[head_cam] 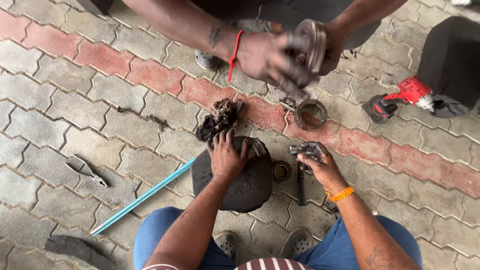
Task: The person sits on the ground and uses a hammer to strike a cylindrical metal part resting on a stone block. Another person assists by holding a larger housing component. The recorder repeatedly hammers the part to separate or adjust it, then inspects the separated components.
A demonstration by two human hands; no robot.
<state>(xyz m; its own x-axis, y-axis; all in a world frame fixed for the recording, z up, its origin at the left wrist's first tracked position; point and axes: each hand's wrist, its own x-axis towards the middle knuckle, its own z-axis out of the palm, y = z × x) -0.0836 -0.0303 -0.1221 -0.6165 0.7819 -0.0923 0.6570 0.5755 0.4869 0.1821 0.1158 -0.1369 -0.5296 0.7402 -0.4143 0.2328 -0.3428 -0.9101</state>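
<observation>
My left hand [226, 156] rests flat on top of a dark, greasy round block [245, 182] that sits on the paving between my knees. My right hand [320, 162] grips a grey metal part [306, 149], with a dark hammer handle [301, 184] lying under it. A small metal ring [281, 171] lies between block and hammer. Across from me another person's two greasy hands [280, 57] hold a round metal bearing piece [312, 42] above the ground.
A larger metal ring [310, 114] and a clump of black greasy rag [217, 120] lie on the pavers. A red cordless impact tool [397, 97] lies at right beside a black block [452, 60]. A blue rod [142, 196] and pliers [87, 171] lie at left.
</observation>
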